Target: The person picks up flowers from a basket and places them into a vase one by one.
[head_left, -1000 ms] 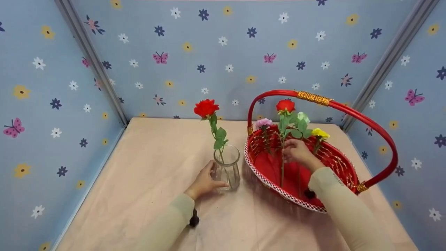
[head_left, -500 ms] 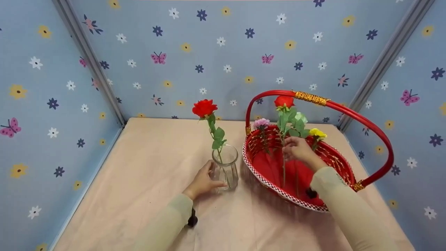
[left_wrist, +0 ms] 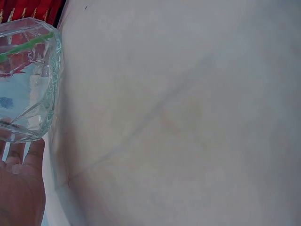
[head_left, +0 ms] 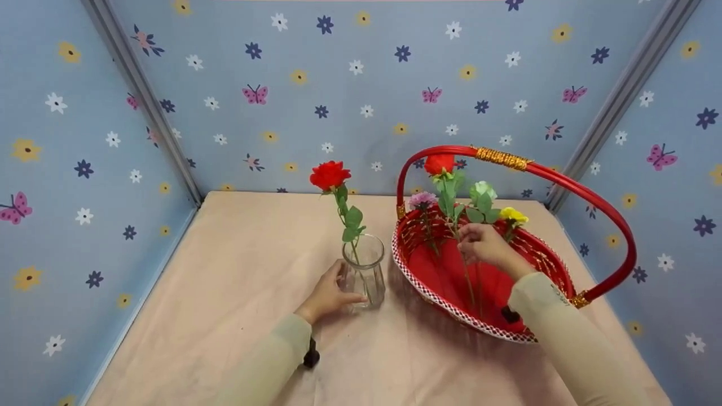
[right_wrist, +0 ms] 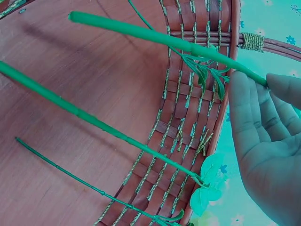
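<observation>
Rose (head_left: 447, 198) has tipped leftward, stem (right_wrist: 141, 34) in right hand (head_left: 484, 246).

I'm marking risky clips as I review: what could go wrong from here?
The rose pinched in the right hand could snag on the basket handle, which its bloom overlaps in the head view. The glass vase might tip if bumped, though the left hand holds it.

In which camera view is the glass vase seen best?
The head view: there the glass vase shows from rim to base. The left wrist view shows only part of it, cut off by the left edge; the right wrist view shows none.
</observation>
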`<state>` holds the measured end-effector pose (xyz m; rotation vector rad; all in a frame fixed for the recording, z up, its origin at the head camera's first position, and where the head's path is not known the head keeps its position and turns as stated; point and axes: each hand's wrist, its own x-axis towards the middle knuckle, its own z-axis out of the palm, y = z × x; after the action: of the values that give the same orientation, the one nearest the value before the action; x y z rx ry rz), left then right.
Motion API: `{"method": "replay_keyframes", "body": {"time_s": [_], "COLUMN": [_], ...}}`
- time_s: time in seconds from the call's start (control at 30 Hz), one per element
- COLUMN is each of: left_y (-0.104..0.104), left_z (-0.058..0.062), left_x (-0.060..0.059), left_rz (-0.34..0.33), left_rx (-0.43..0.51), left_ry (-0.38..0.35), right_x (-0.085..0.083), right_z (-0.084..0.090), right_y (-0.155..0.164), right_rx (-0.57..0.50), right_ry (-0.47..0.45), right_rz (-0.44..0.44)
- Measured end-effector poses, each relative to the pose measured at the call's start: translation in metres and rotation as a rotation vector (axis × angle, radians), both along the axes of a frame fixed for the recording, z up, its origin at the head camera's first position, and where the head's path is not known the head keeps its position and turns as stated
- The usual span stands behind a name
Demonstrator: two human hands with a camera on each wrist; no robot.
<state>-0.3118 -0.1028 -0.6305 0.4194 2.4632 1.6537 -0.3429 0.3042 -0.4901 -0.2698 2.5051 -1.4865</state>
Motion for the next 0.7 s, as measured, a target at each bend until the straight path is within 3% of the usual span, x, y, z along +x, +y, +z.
{"method": "replay_keyframes", "body": {"time_s": [0.4,0.7], "left_y": [-0.0002,-0.0002], "left_z": [-0.0019,-0.0017], "left_x": [-0.0004,-0.0011], "left_rz": [0.000,0.007], "left_rx": [-0.004,0.001], "left_ry": [-0.030,-0.030], "right_x": [0.0051,0.0071], "right_z": [-0.0020,-0.0015], "right_y": [0.0067,0.0038], "right_rx": [0.028,0.054], "right_ry": [0.005,0.010], "right_rz": [0.130,0.181]}}
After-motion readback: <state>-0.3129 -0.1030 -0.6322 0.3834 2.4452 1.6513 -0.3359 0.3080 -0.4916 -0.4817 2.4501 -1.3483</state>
